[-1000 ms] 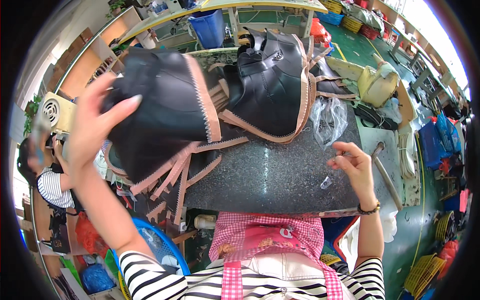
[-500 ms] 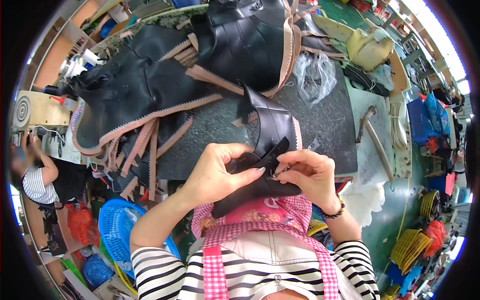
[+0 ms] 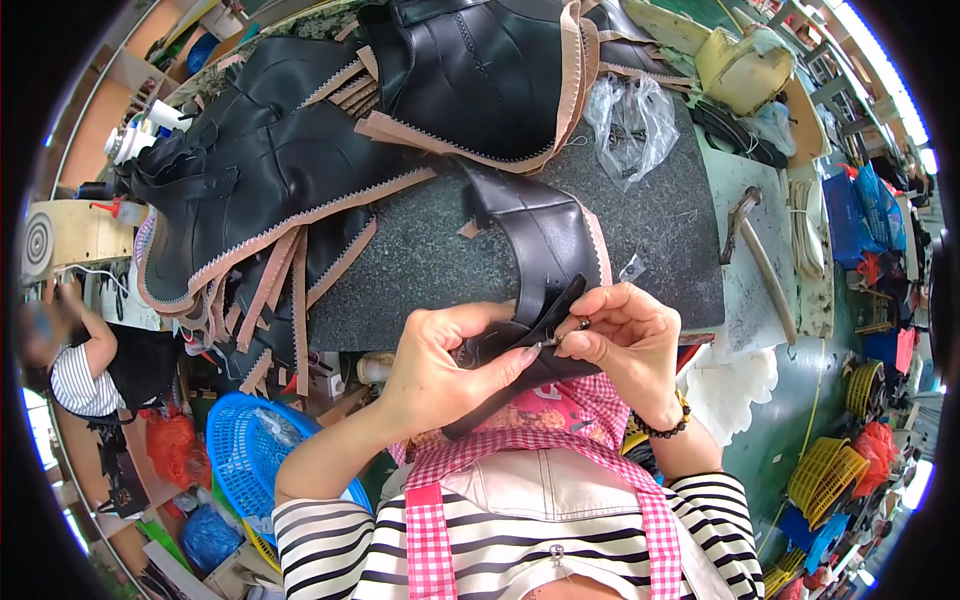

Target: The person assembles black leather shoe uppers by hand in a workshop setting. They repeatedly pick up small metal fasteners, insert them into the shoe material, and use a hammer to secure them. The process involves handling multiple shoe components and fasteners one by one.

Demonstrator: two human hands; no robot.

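The left hand (image 3: 440,350) grips a black, smooth leather boot piece with a pinkish-tan zigzag-cut edge (image 3: 548,240), its thumb pressed along a narrow black leather strap (image 3: 560,308) and its other fingers curled behind the leather, mostly hidden. The right hand (image 3: 630,345) meets it at the strap, thumb and index finger pinching a small dark metallic part (image 3: 584,323) whose exact shape is too small to tell; how its remaining fingers sit is partly hidden. The boot piece lies across the near edge of a dark grey, speckled stone-like slab (image 3: 430,260), its upper part over the slab and its lower part in front of a pink-and-white checked apron (image 3: 430,550). A bracelet of dark round beads (image 3: 682,415) circles the right wrist. On the slab's left side lies a spread of black leather boot pieces with tan zigzag borders (image 3: 270,170), with narrow tan strips (image 3: 285,275) below them. Farther back, a larger black leather boot piece with layered tan edging (image 3: 490,80) lies beside a crumpled clear plastic bag (image 3: 632,130). To the right rests a hammer with a pale wooden handle (image 3: 770,275). A blue openwork plastic basket (image 3: 235,440) stands below the slab, near the left forearm.
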